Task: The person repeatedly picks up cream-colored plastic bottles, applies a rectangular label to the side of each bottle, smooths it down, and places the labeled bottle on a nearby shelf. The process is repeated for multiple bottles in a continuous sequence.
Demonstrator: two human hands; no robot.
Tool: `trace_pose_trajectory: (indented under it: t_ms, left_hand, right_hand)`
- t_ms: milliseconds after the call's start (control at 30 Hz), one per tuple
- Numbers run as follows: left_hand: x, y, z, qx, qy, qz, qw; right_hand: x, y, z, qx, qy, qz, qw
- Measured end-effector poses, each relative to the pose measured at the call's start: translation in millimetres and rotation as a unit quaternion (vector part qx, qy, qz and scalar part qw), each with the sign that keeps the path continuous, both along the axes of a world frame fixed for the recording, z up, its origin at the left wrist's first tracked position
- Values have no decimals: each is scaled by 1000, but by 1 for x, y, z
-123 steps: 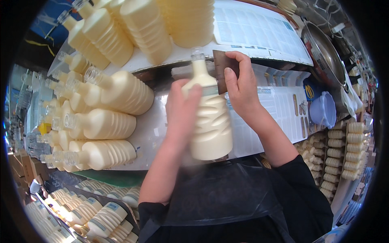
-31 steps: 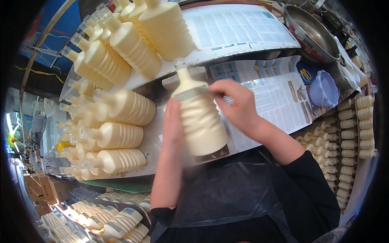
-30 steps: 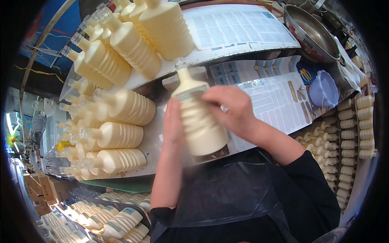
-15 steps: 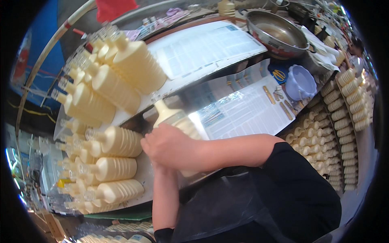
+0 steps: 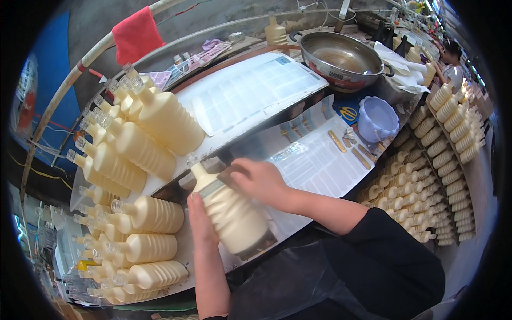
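A cream-coloured bottle with a ribbed body and clear neck lies tilted in front of me, its neck pointing away to the upper left. A greyish translucent band crosses its shoulder. My left hand is against the bottle's left side, thumb up, holding it; its other fingers are partly hidden. Over the bottle's upper right side, my right hand is closed, its fingers bent round a thin, flat, dark piece that is smeared by motion, so I cannot tell its kind.
Many similar bottles stand or lie at the left. Beyond are printed sheets, a large metal pan, a lilac bucket and yellow-handled scissors. Stacked bottles fill racks at the right, where another person is.
My hands, crossed over the bottle before, are now apart: the right has moved right, the left stays at the bottle's left side. More of the bottle shows. The view has shifted slightly.
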State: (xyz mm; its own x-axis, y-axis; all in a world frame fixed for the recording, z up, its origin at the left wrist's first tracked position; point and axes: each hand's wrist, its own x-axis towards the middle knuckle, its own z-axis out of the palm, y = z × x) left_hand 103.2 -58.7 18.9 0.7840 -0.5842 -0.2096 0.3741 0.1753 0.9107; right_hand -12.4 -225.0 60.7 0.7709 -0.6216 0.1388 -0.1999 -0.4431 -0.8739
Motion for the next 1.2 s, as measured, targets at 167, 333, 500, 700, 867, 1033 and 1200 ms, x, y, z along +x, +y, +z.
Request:
trace_pose_trajectory:
  t_ms: [167, 333, 500, 700, 867, 1033, 1200]
  left_hand:
    - [6, 1, -10, -27, 18, 9, 999]
    - [-3, 3, 0, -25, -11, 57, 998]
    - [-6, 10, 10, -73, 47, 37, 996]
    - [-26, 12, 15, 140, -311, 135, 930]
    - [-44, 19, 28, 319, -458, 2, 830]
    - [-34, 20, 8, 207, -331, -31, 920]
    - [-38, 19, 16, 141, -226, -40, 963]
  right_hand:
    - [2, 0, -9, -79, -130, -44, 987]
    - [5, 37, 9, -338, -233, 125, 903]
    - [34, 67, 22, -375, -206, 168, 888]
    - [41, 52, 29, -268, -133, 126, 946]
    - [12, 11, -5, -72, -112, 1, 991]
    - [5, -12, -39, -4, -140, -39, 989]
    - [3, -7, -8, 75, -150, 56, 984]
